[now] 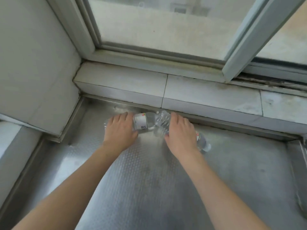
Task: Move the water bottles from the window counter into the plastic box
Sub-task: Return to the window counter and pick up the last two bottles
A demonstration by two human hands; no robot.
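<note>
Both hands are down on lying bottles: left hand over one bottle, right hand over another bottle. I should wrap my fingers fully round each before lifting.

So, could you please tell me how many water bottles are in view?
2, both lying on the metal counter: one bottle under the left hand, another bottle under the right hand.

both forearms reaching forward, left hand and right hand palms down, fingers curled

Kitchen: steel counter, tiled windowsill
</note>
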